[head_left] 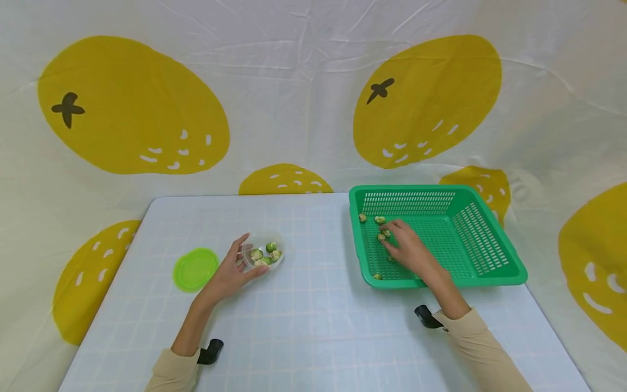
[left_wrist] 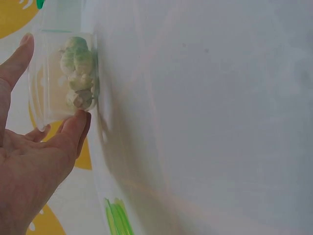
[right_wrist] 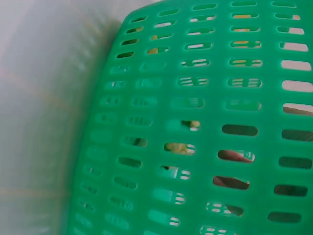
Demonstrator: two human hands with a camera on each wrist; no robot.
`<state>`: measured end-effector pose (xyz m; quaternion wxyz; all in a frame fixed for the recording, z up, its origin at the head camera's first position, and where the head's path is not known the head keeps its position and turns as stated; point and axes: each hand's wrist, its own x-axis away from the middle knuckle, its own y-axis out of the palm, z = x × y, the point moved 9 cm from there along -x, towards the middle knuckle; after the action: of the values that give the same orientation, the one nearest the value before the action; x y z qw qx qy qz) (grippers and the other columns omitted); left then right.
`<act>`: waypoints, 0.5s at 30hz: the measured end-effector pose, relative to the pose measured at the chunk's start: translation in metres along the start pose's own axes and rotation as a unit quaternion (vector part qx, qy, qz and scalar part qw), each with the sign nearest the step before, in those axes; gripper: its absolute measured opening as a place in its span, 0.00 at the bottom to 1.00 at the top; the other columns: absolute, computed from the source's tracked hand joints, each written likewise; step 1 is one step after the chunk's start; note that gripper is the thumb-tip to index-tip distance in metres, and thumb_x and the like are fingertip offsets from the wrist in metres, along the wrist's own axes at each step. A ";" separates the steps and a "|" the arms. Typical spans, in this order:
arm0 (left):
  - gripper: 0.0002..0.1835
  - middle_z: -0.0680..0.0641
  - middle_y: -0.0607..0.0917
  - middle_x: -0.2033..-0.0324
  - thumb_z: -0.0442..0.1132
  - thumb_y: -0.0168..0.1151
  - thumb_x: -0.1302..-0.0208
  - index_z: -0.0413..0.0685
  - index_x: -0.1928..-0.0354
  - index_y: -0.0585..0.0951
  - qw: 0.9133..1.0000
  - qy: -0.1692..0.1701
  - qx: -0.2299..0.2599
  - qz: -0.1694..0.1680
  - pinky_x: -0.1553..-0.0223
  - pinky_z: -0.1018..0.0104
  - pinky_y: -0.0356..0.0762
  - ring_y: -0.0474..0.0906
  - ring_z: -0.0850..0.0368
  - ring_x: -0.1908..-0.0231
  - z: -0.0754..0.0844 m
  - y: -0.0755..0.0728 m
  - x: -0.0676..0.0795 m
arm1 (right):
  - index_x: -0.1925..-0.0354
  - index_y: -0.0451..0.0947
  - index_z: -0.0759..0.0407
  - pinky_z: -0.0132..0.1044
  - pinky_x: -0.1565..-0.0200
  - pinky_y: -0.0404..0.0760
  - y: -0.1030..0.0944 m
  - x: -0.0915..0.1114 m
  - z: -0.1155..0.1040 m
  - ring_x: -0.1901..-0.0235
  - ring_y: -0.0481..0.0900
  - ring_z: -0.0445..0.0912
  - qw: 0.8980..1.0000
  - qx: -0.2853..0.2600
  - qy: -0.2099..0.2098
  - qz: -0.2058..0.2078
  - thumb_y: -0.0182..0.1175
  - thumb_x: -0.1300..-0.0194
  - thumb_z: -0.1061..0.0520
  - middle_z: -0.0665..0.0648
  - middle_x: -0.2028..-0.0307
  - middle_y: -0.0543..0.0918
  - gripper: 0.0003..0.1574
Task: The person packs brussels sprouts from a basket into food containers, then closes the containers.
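Note:
On the left of the table stands a clear plastic tub (head_left: 281, 259) with several Brussels sprouts (head_left: 271, 247) in it. My left hand (head_left: 234, 275) holds the tub, thumb on the near side and fingers around its left side. In the left wrist view the sprouts (left_wrist: 78, 73) show through the tub's wall. My right hand (head_left: 411, 251) reaches into a green plastic basket (head_left: 490, 239). Its thumb and fingers are spread either side of a pair of sprouts (head_left: 381, 237); a firm hold is not visible. The basket wall (right_wrist: 205, 112) mostly hides this hand in the right wrist view.
A bright green round lid (head_left: 196, 270) lies left of the tub. More loose sprouts (head_left: 362, 218) lie along the basket's left side. Behind the table (head_left: 313, 332) hangs a white cloth (head_left: 294, 120) printed with yellow fruit shapes.

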<state>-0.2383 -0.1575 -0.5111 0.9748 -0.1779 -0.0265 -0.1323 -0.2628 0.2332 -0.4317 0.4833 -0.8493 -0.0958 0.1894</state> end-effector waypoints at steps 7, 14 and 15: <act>0.56 0.29 0.57 0.28 0.43 0.74 0.35 0.48 0.18 0.45 1.000 0.007 0.009 0.001 0.26 0.42 0.56 0.53 0.32 0.25 -0.001 0.001 -0.001 | 0.50 0.82 0.71 0.60 0.51 0.81 0.005 0.006 0.005 0.51 0.79 0.65 0.998 0.011 0.008 -0.056 0.69 0.37 0.70 0.69 0.53 0.80 0.16; 0.57 0.29 0.58 0.28 0.45 0.75 0.36 0.47 0.18 0.44 1.000 0.007 0.000 0.001 0.27 0.43 0.58 0.55 0.33 0.25 -0.002 0.001 -0.002 | 0.49 0.82 0.74 0.58 0.51 0.81 0.011 0.011 0.007 0.52 0.79 0.64 0.994 0.008 0.008 -0.105 0.69 0.38 0.70 0.69 0.55 0.82 0.18; 0.57 0.29 0.58 0.28 0.45 0.75 0.36 0.48 0.18 0.44 1.000 0.005 0.000 0.002 0.27 0.44 0.58 0.55 0.33 0.25 -0.002 0.001 -0.002 | 0.50 0.82 0.75 0.58 0.51 0.81 0.012 0.012 0.006 0.52 0.79 0.64 0.994 0.008 0.005 -0.112 0.69 0.38 0.70 0.69 0.55 0.82 0.17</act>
<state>-0.2399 -0.1570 -0.5134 0.9750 -0.1776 -0.0213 -0.1315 -0.2551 0.2359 -0.4477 0.5089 -0.8301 -0.1867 0.1307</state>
